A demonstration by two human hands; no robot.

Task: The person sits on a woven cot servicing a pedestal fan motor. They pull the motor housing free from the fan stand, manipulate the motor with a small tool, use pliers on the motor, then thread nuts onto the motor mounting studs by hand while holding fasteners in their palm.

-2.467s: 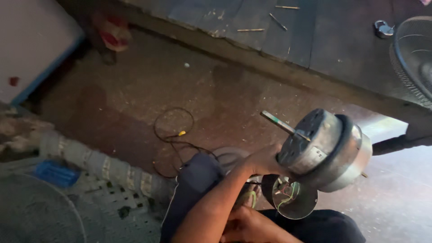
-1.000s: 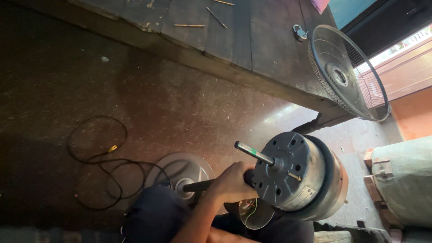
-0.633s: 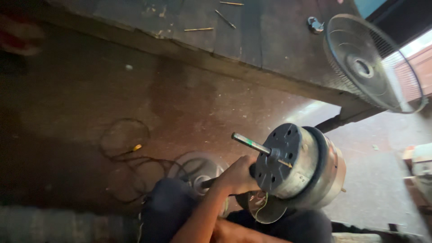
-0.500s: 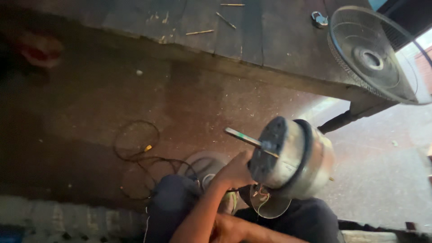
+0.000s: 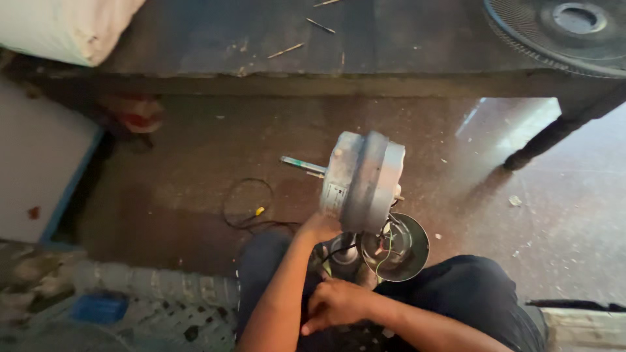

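The fan motor (image 5: 362, 181), a round grey metal drum with a steel shaft (image 5: 301, 165) poking out to one side, is held up in the air above the person's lap, turned so its rim faces upward. The left hand (image 5: 319, 227) grips it from below, fingers wrapped on the lower edge of the casing. Just beneath the motor sits a shallow round metal cover (image 5: 395, 248), open side up, with thin green and dark wires (image 5: 385, 251) curled inside it. The right hand (image 5: 332, 303) lies low against the dark trousers, fingers curled in; whether they hold anything I cannot tell. On the brown floor (image 5: 195, 150) nearby a loop of black cable (image 5: 246, 208) lies loose. Beyond it stands a dark table (image 5: 391, 45) bearing a fan grille (image 5: 561, 29) at its far corner.
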